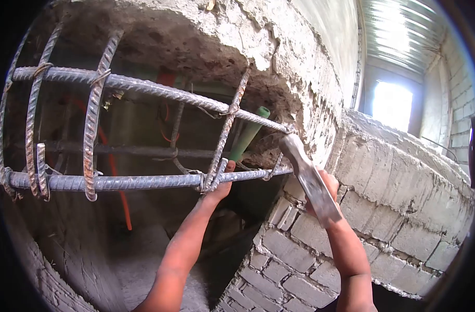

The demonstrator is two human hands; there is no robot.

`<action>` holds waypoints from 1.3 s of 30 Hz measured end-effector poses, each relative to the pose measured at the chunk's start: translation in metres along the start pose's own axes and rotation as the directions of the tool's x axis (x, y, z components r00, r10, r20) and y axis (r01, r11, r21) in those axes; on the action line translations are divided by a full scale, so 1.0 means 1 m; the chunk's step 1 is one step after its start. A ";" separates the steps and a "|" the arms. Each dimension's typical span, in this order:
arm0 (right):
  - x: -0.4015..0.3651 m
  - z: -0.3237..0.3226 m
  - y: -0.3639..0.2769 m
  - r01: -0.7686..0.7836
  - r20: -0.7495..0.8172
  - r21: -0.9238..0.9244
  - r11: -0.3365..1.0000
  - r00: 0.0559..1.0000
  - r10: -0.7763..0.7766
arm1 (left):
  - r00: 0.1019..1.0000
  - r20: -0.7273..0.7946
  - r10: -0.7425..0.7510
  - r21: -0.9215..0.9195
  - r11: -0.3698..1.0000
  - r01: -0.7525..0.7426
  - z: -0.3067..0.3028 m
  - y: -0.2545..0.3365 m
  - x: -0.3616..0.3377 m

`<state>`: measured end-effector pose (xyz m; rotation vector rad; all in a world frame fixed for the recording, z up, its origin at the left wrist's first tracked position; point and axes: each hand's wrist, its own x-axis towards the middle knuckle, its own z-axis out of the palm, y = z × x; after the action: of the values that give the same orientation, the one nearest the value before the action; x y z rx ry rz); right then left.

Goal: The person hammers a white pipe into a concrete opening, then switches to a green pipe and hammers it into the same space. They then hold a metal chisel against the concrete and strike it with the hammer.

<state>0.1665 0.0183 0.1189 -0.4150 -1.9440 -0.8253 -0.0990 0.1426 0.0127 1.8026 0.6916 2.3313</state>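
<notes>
My left hand (223, 188) is closed around the lower rebar (138, 182), beside a tied stirrup (229, 122); a digit shows above the bar and the other fingers are hidden. Just above that hand, a green pipe (249, 134) slants up behind the upper rebar (159, 91). My right hand (328, 190) is wrapped around a flat, worn grey-brown tool (313, 182), whose exact kind I cannot make out. This tool tilts up to the left, its upper end close to the right end of the upper rebar. Most of the right fingers are hidden behind it.
Broken concrete (206, 36) overhangs the rebar cage. To the right stands a block wall (383, 182) with rough mortar. Several more stirrups (94, 114) cross the bars at left. An orange tube (117, 182) hangs behind them in the dark cavity. A bright opening (392, 109) lies beyond.
</notes>
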 end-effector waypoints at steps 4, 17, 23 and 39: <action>0.006 0.001 0.016 0.105 0.054 0.091 0.990 0.992 -0.110 | 1.000 -0.016 -0.014 0.181 0.983 0.016 -0.002 0.019 0.003; 0.032 -0.008 0.020 0.084 -0.034 0.122 0.989 0.996 -0.081 | 0.998 0.064 0.009 0.026 1.000 -0.011 0.010 0.014 -0.011; 0.055 -0.001 0.052 0.072 0.146 0.087 0.994 0.986 -0.084 | 0.985 0.062 -0.162 0.146 0.978 0.152 0.015 0.023 -0.014; 0.072 -0.026 0.054 0.208 0.190 -0.040 0.977 0.962 -0.197 | 0.982 -0.101 0.157 0.254 0.959 -0.127 0.023 -0.019 -0.001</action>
<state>0.1796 0.0347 0.2103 -0.3415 -2.1648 -1.0087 -0.0804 0.1656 0.0088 1.8780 0.9361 2.5657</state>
